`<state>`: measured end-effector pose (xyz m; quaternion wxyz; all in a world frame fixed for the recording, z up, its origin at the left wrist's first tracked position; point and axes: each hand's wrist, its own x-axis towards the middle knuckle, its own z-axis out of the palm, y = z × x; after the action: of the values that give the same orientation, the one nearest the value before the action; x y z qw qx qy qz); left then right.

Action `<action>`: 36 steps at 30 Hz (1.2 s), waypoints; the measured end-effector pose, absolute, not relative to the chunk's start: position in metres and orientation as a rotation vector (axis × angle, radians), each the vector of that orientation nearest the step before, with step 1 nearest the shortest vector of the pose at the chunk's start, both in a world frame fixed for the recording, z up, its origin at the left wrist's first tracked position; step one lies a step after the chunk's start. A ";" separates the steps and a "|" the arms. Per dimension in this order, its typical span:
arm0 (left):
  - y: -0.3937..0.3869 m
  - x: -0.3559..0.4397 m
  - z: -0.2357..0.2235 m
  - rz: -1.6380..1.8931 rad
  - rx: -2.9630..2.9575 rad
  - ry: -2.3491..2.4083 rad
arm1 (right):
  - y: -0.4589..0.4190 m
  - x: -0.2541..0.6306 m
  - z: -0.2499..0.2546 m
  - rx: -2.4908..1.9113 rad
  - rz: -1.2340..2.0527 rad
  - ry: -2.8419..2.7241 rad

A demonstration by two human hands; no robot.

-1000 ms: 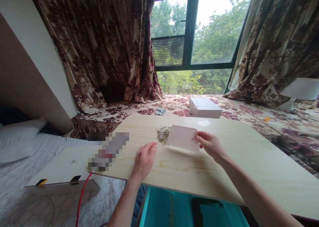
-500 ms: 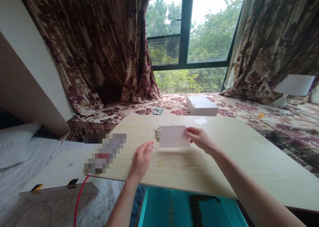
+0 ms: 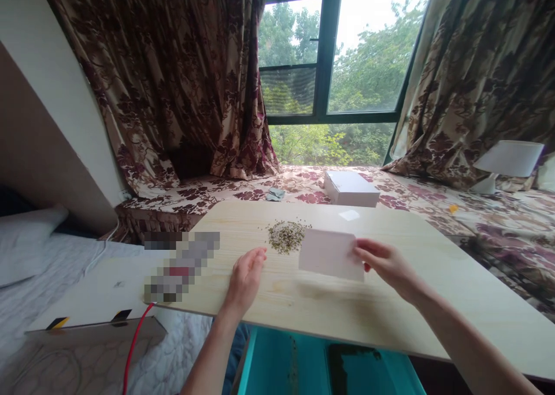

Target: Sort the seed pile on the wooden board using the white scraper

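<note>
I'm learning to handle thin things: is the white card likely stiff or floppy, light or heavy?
The white card is probably fairly stiff, since it looks nearly flat though gripped only at one edge. It seems light, as the right hand alone holds it, by the fingers.

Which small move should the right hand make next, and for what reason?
Perhaps lower the card to the table beside the pile. The right hand holds it by one edge, its shadow suggests it is raised, and the pile lies by its opposite edge.
</note>
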<state>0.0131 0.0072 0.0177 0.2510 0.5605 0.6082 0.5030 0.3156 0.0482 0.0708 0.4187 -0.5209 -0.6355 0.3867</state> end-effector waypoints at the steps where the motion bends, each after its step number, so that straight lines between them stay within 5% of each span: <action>1: 0.007 0.013 0.017 1.362 1.526 1.654 | 0.043 0.326 0.068 -1.363 0.914 -1.531; 8: 0.008 0.013 0.019 1.347 1.528 1.680 | 0.003 0.343 0.042 -1.566 0.766 -1.316; 23: 0.009 0.012 0.016 1.337 1.560 1.651 | -0.041 0.270 0.042 -1.312 1.297 -1.447; 36: 0.012 0.011 0.011 1.353 1.594 1.651 | 0.049 0.313 0.068 -1.350 0.808 -1.275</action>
<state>0.0109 0.0119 0.0107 0.2367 0.5813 0.6022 0.4934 0.3128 0.0490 0.0676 0.5297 -0.5654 -0.5341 0.3382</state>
